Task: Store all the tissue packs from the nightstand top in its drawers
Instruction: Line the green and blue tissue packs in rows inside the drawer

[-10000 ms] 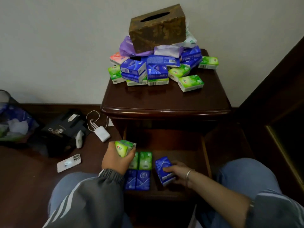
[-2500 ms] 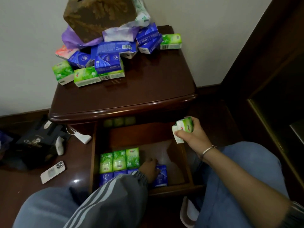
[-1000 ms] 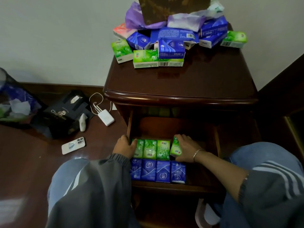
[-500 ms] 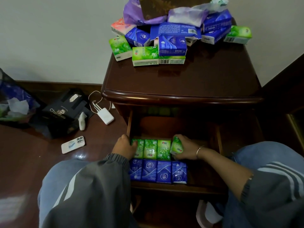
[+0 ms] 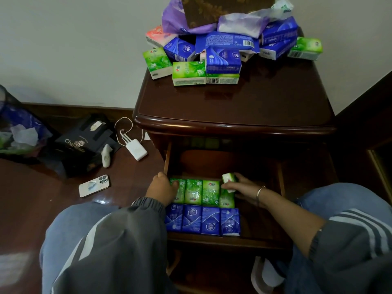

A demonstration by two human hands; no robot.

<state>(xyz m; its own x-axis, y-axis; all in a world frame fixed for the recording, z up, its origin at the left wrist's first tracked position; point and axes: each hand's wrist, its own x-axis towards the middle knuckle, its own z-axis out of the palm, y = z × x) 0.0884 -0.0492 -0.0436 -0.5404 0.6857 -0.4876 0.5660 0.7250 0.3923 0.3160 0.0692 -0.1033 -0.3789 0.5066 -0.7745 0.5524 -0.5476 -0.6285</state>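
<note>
The right hand (image 5: 238, 186) is pinching a green pack (image 5: 229, 178) between thumb and fingers, holding it tilted over the right end of the green row (image 5: 201, 193) in the open drawer (image 5: 212, 241), at the lower centre of the frame. The left hand (image 5: 162, 188) is resting at the left end of that row with its thumb on the first pack; whether its fingers are gripping cannot be told. Four green packs are lying side by side, and a blue row (image 5: 201, 220) of four is lying just below them, touching. On the nightstand (image 5: 233, 107), at the top centre, a pile (image 5: 222, 54) of green and blue packs is sitting under a brown tissue box (image 5: 222, 9). At the left, on the floor, a phone (image 5: 94, 186), a white charger (image 5: 136, 150) and a black bag (image 5: 82, 143) are lying near one another.
</note>
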